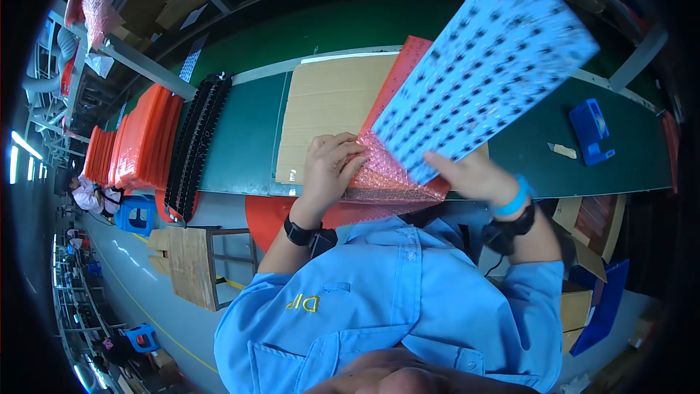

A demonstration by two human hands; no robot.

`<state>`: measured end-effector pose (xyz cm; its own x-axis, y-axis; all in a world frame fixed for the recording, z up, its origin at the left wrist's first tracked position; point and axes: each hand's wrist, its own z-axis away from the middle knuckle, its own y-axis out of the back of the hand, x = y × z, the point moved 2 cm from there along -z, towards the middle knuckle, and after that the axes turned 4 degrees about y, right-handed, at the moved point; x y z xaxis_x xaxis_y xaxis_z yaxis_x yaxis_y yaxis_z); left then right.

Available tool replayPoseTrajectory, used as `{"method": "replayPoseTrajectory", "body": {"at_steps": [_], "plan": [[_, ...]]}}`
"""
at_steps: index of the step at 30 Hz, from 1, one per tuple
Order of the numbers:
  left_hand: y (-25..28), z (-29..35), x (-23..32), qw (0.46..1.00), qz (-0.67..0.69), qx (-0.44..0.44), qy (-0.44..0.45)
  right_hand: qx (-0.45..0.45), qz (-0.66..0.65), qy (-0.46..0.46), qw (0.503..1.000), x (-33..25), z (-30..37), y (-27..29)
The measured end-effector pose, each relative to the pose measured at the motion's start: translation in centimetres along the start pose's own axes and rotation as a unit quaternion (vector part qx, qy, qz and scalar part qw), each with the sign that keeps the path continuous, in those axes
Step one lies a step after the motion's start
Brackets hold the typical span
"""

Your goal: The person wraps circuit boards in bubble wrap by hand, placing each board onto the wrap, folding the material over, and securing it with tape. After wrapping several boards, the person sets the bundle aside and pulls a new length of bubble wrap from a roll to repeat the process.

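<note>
Over the right part of the bench, my right hand (474, 175) grips the near end of a long pale-blue panel (496, 66) with rows of dark parts, which looks like a circuit board and is slightly smeared by motion. The panel slants up to the far right. My left hand (335, 164) is closed on the edge of a red bubble-wrap bag (386, 160). Its fingers pinch the bag beside the panel's lower corner. The bag lies partly on a flat cardboard sheet (328, 95), and the panel hides some of it. Whether the panel's corner is inside the bag, I cannot tell.
Red bubble-wrap packs (146, 146) stand in a row at the left, beside black slotted racks (197, 146). A blue tape dispenser (589, 128) sits on the green bench (244, 138) at the right. A wooden stool (193, 266) and open cartons (583, 248) are below the bench edge.
</note>
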<state>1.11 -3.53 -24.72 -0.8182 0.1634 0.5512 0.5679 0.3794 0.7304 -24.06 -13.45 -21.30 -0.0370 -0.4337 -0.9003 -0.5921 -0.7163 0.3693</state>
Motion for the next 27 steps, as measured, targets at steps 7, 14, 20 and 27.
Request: {"method": "replayPoseTrajectory", "body": {"at_steps": [7, 14, 20, 27], "plan": [[-0.7, 0.9, -1.9, 0.996, 0.063, 0.017, 0.068, -0.005, 0.532, -0.082, 0.843, 0.9, -6.9, 9.6], [0.3, 0.3, 0.3, 0.987, 0.075, 0.080, 0.113, 0.008, 0.645, -0.095, 0.758, 6.7, -10.6, 9.3], [0.4, 0.3, -0.4, 0.996, 0.049, 0.062, 0.051, -0.064, 0.631, -0.083, 0.769, 8.8, -11.4, 8.8], [0.2, 0.7, -1.4, 0.995, 0.056, 0.073, 0.025, -0.086, 0.445, -0.150, 0.879, 9.0, -12.2, 11.8]]}}
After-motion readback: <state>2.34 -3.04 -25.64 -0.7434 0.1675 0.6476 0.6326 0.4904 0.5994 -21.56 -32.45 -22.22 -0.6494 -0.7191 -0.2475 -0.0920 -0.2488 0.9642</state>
